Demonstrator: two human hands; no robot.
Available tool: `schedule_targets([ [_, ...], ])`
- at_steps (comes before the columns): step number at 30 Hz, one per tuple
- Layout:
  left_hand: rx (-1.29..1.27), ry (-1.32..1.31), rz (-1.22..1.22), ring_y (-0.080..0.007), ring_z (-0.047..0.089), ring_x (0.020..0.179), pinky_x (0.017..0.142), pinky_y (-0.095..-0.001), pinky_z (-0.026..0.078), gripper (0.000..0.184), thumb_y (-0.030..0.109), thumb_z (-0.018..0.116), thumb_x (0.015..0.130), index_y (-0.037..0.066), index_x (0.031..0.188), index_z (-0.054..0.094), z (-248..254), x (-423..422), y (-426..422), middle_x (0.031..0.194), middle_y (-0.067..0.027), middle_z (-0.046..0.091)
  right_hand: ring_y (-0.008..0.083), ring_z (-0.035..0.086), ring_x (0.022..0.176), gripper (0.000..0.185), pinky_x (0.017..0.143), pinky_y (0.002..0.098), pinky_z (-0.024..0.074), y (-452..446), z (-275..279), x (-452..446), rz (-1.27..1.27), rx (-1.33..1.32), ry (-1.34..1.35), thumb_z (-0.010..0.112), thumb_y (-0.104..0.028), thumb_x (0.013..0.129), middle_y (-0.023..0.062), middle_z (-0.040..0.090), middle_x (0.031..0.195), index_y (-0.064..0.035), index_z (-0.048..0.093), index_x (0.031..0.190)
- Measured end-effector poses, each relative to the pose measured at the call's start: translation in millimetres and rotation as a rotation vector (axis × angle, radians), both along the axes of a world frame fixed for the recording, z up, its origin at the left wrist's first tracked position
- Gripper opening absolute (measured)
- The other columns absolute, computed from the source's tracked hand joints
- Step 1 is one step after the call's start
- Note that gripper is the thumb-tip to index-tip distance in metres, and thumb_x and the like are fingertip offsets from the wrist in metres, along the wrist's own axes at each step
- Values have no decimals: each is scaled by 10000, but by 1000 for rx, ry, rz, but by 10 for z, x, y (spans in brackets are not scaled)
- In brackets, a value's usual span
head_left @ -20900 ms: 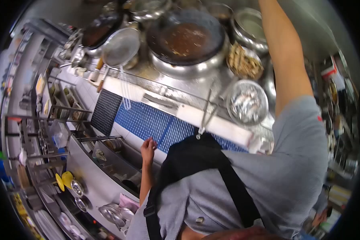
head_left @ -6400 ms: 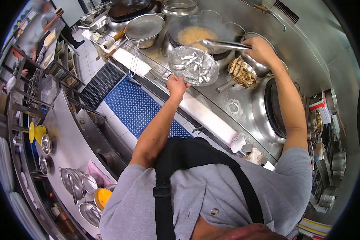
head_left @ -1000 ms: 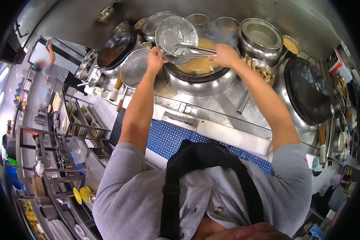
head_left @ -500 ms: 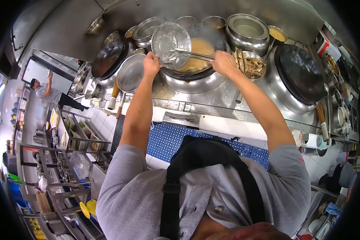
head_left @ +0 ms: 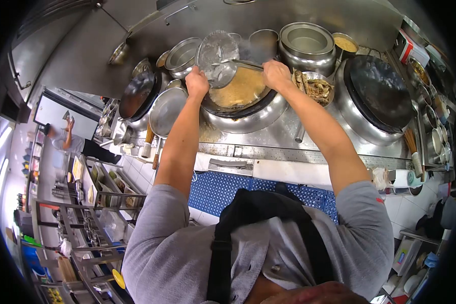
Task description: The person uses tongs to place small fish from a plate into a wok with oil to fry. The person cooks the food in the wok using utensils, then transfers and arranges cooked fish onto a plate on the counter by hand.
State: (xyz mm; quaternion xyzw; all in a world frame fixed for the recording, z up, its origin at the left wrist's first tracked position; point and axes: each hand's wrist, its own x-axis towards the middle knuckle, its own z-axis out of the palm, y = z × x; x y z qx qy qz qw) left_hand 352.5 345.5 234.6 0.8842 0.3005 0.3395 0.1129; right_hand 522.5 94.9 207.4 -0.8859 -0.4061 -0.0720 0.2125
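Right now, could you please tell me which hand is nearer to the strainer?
Left. The left hand, holding a bowl, is just up and right of the strainer; the right hand, holding tongs, is farther right, across the middle wok.

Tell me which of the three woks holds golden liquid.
The middle wok: golden liquid shows inside it, while the left wok and right wok look dark inside.

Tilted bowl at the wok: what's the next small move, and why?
Probably nudge the small fish out of the bowl into the wok with the tongs: the left hand holds the bowl tilted beside frothy liquid, the right hand has the tongs' tips over the bowl, and a few fish appear to lie inside.
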Motion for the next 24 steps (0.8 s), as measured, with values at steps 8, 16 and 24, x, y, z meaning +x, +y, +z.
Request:
schedule_targets([
  [8, -123, 38, -42, -513, 624, 886, 797, -565, 484, 161, 138, 588, 901, -22, 893, 576, -90, 351, 315, 879, -303, 659, 341, 634, 1138, 333, 978, 425, 504, 201, -31, 241, -12, 100, 164, 631, -214, 855, 188, 660, 1219, -21, 701, 1117],
  [16, -10, 77, 72, -496, 633, 916, 798, -541, 491, 195, 159, 610, 916, -21, 991, 619, -34, 302, 264, 913, -302, 663, 355, 642, 1097, 374, 958, 432, 511, 33, -22, 338, 46, 160, 139, 689, -287, 857, 217, 672, 1148, 12, 693, 1081],
  [24, 116, -122, -34, -501, 610, 827, 808, -519, 504, 191, 153, 621, 914, -34, 940, 591, -126, 217, 284, 852, -285, 648, 359, 631, 1117, 372, 978, 447, 496, 2, -39, 329, 119, 80, 181, 693, -254, 846, 195, 668, 1177, -21, 691, 1136],
])
